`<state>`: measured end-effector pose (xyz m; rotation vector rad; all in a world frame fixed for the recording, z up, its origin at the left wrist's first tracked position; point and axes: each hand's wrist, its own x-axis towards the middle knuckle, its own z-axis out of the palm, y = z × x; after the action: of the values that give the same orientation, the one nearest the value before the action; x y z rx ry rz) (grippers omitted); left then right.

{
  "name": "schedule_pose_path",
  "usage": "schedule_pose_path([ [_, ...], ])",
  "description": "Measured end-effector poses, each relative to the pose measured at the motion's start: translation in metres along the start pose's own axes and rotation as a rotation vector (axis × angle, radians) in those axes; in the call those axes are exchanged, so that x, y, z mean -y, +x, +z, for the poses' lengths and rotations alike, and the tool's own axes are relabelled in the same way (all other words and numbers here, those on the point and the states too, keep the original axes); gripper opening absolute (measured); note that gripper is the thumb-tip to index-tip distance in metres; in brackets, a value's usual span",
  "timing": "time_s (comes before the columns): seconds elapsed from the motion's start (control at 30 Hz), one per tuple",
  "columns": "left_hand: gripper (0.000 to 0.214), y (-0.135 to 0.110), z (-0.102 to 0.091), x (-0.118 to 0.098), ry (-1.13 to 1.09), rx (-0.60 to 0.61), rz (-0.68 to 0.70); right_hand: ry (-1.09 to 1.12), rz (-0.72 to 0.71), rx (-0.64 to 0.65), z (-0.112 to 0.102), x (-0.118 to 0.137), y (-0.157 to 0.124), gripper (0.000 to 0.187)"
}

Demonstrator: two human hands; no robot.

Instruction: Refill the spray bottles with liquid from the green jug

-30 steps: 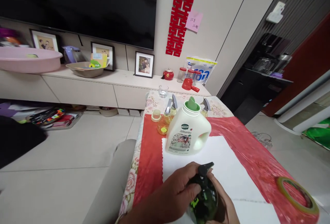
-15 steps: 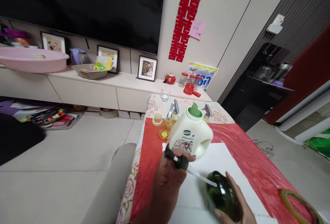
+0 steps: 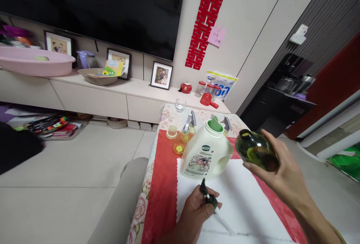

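Note:
Between the fingers of my left hand [image 3: 194,212] is a dark green pump head [image 3: 210,200] whose white tube slants down over the white cloth [image 3: 253,202]. My right hand [image 3: 284,171] grips a dark green glass bottle [image 3: 257,150], tilted with its uncapped mouth toward the left and up. A large cream detergent jug [image 3: 206,150] stands upright just beyond my left hand, its green-rimmed neck without a cap. Beside it on the left are a cream cap [image 3: 171,132] and an amber spray bottle [image 3: 181,142].
More spray bottles, one with a grey trigger [image 3: 227,123], stand behind the jug. A glass cup [image 3: 180,104] sits at the table's far end. Beyond it, a low cabinet [image 3: 98,99] holds a red scoop [image 3: 206,99], jars, photo frames and a pink basin [image 3: 36,62].
My right hand has lifted the green bottle up and to the right, off the cloth area. The pump head in my left hand has moved down and right, apart from the bottle.

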<state>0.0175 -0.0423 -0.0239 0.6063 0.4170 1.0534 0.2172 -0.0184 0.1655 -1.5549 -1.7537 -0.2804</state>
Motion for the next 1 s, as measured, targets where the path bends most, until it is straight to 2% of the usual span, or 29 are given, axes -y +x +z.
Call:
schedule_pose_path([
  [0.1, 0.05, 0.001, -0.004, 0.002, 0.014, 0.019, -0.021, -0.067, -0.221, 0.011, 0.002, 0.012, 0.03, 0.088],
  [0.23, 0.05, 0.002, -0.006, 0.002, 0.002, 0.021, -0.039, -0.174, -0.371, 0.051, 0.001, 0.02, 0.055, 0.077],
  [0.67, 0.047, 0.002, -0.005, 0.006, 0.0, 0.049, -0.064, -0.517, -0.688, 0.174, -0.012, 0.045, 0.091, 0.064],
  [1.0, 0.045, 0.0, -0.004, 0.003, -0.006, 0.044, -0.086, -0.645, -0.763, 0.228, -0.017, 0.055, 0.1, 0.066],
])
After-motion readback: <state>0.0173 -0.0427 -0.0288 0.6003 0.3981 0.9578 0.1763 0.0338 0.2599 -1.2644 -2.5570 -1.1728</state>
